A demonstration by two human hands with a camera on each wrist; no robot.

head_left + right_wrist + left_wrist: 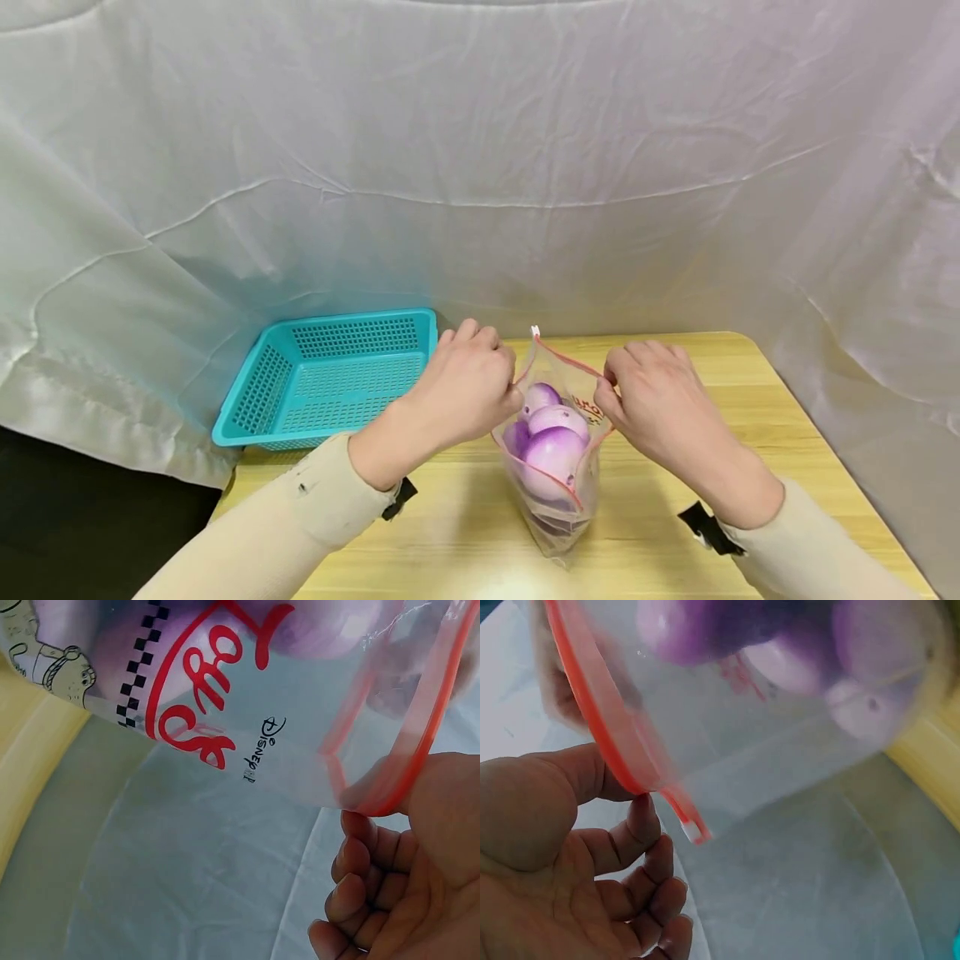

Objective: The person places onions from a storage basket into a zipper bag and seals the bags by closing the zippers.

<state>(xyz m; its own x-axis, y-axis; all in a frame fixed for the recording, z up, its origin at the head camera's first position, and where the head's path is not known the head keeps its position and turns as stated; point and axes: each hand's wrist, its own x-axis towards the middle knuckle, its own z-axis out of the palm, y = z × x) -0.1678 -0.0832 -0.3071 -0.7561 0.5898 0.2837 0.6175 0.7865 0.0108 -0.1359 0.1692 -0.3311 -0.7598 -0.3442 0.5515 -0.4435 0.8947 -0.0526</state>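
A clear zip bag point(551, 521) with a red zip edge stands on the table, its mouth spread wide. Several purple-and-white onions point(557, 454) fill it. My left hand point(472, 383) pinches the zip edge on the left side between thumb and forefinger. On the opposite side, my right hand point(663, 400) pinches the edge the same way. A white slider point(692, 829) sits at one end of the zip in the left wrist view. Red lettering point(202, 690) and a checkered strip are printed on the bag's side.
At the left stands a turquoise plastic basket point(273, 329) with slotted walls and nothing in it. Both it and the bag are on a light wooden table point(720, 375). A pale cloth point(480, 167) hangs behind and around the table.
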